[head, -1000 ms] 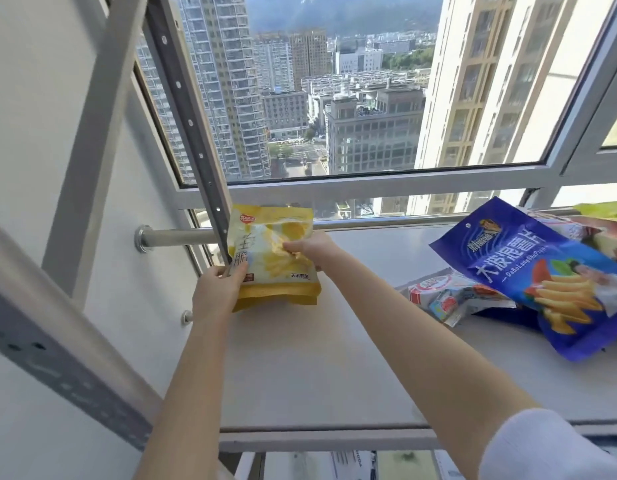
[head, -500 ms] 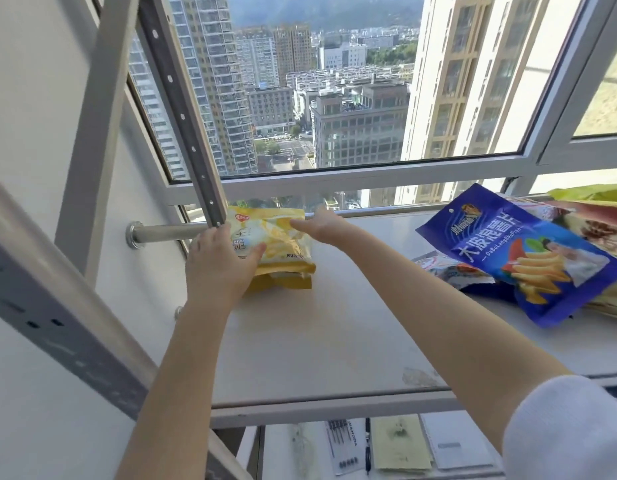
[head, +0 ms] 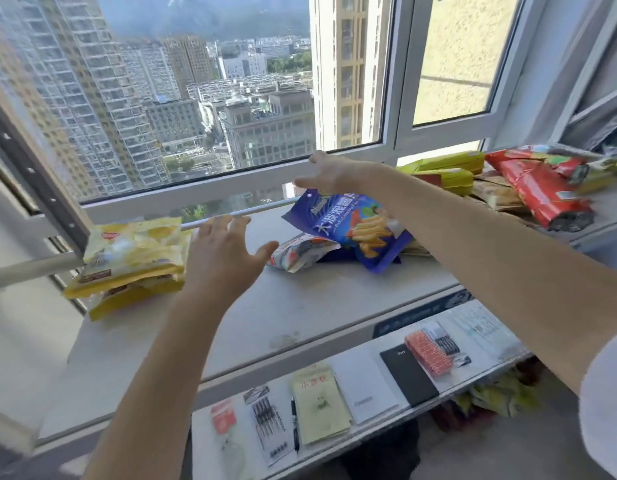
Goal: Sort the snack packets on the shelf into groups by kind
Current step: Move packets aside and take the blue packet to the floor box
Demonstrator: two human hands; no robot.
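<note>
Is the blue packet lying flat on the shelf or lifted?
Lifted: the blue packet tilts up, its top corner under the right hand, its lower end on other packets.

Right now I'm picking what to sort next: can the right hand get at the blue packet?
Probably yes. The right hand hovers open just above the blue packet's top edge, with nothing between them. The packet lies on top of the white packet, so nothing pins it down.

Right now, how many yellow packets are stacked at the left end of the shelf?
2 that I can tell: a top packet and a bottom packet under it, beside the left hand. More may be hidden between.
</note>
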